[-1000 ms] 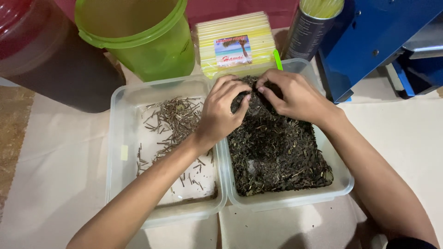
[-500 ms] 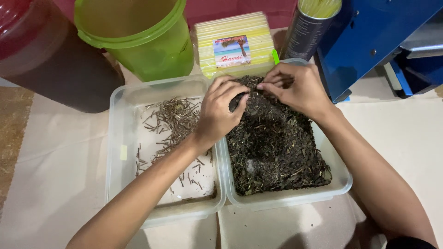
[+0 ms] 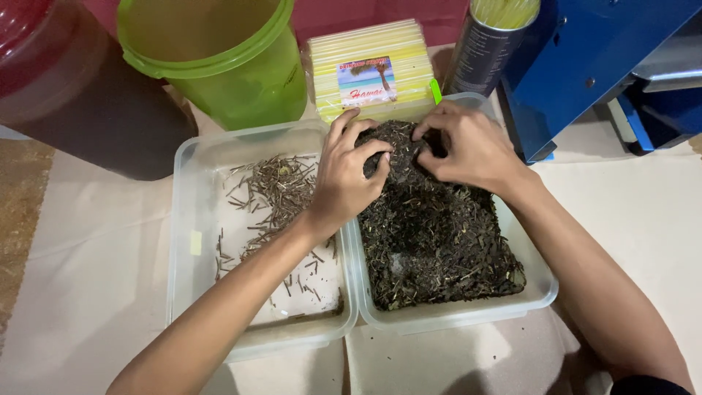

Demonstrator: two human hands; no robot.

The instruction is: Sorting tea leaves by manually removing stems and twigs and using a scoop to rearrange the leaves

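Note:
Two clear plastic tubs sit side by side. The right tub [image 3: 542,287] is heaped with dark dried leaf bits [image 3: 439,241]. The left tub [image 3: 191,219] holds a thin scatter of dry stems [image 3: 274,192]. My left hand [image 3: 347,175] and my right hand [image 3: 468,146] both rest on the far end of the dark heap, fingers curled and pinching into it. What each pinch holds is too small to tell.
A green plastic bucket [image 3: 219,62] and a dark red container [image 3: 69,95] stand at the back left. A pack of yellow drinking straws [image 3: 373,69] and a dark can [image 3: 486,51] stand behind the tubs. A blue machine [image 3: 585,66] is at right.
Both hands have shifted a little within the far end of the heap, picking through it. The tubs have not moved.

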